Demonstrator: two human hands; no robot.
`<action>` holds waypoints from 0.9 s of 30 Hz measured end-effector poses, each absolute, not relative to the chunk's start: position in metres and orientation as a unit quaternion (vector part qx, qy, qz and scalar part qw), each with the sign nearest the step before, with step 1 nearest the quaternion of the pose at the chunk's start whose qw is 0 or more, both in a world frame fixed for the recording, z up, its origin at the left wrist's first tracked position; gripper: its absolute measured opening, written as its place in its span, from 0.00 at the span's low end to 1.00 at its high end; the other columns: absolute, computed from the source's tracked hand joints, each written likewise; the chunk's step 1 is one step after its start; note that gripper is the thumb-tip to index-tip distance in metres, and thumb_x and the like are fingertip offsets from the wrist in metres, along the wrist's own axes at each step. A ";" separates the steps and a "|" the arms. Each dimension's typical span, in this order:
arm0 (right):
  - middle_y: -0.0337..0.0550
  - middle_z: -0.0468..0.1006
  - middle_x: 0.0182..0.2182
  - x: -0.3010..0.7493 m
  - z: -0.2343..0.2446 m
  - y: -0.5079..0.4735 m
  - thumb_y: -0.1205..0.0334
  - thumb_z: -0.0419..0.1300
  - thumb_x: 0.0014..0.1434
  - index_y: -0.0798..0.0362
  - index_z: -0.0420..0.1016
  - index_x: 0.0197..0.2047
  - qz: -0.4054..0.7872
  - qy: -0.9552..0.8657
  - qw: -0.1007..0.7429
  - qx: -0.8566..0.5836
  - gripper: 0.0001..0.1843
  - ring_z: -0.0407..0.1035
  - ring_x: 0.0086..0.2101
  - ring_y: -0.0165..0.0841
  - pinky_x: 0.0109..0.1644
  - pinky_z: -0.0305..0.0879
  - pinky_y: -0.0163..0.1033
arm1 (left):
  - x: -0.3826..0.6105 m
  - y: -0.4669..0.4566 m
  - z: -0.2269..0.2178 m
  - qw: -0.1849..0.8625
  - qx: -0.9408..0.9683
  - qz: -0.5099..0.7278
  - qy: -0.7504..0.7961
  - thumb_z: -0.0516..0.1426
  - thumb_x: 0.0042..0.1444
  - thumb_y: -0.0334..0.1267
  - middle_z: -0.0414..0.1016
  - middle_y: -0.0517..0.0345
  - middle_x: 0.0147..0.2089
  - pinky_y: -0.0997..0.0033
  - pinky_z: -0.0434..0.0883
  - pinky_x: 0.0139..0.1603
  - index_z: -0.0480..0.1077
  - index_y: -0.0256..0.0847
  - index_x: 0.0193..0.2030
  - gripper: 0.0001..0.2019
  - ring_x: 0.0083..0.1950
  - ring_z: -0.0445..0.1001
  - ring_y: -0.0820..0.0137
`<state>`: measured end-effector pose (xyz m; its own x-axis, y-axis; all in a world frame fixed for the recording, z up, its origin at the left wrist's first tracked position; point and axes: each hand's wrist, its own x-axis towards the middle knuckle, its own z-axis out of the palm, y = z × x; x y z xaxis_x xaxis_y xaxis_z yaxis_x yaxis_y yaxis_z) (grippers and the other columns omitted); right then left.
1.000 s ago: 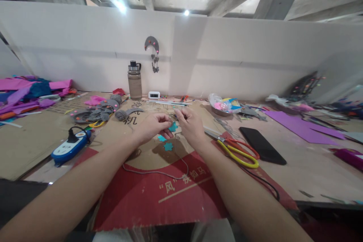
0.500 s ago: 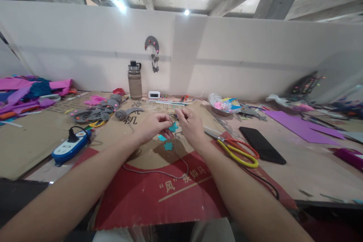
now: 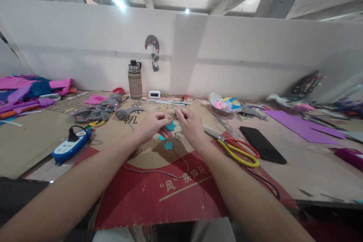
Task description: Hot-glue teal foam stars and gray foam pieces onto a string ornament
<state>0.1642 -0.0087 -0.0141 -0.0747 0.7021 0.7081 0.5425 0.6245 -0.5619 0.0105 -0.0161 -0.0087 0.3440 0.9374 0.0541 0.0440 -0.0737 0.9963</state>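
My left hand is closed in a pinch on a teal felt flower at the middle of the view. Close beside it, my right hand has its thumb and fingers pressed together; whatever is between them is too small to make out. Two more teal pieces, a felt flower cutout and a partly covered cutout, show below the left fingers. Grey yarn loops over the cardboard and rises toward the hands.
Scissors and a black phone lie right of my right arm. Leftward are a blue power strip and grey felt pieces. A bottle and small clock stand behind. Red-printed cardboard lies under my hands.
The teal flower in my left hand has shifted slightly left and turned a little. My right hand has barely moved, its fingers still pressed together.
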 end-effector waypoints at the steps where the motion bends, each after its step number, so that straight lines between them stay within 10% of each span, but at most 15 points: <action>1: 0.33 0.55 0.19 0.165 -0.014 -0.009 0.53 0.48 0.61 0.52 0.49 0.19 0.080 -0.729 0.528 -0.428 0.22 0.52 0.24 0.27 0.29 0.47 0.35 | 0.010 -0.016 -0.009 0.548 0.609 0.408 0.403 0.58 0.48 0.37 0.72 0.56 0.19 0.70 0.72 0.23 0.62 0.36 0.26 0.08 0.22 0.75 0.66; 27: 0.34 0.58 0.20 0.167 -0.013 -0.007 0.51 0.47 0.61 0.52 0.55 0.20 0.100 -0.730 0.516 -0.437 0.21 0.55 0.24 0.28 0.29 0.49 0.34 | 0.011 -0.019 -0.004 0.590 0.584 0.400 0.388 0.61 0.47 0.40 0.77 0.51 0.31 0.64 0.76 0.34 0.69 0.36 0.37 0.13 0.32 0.78 0.63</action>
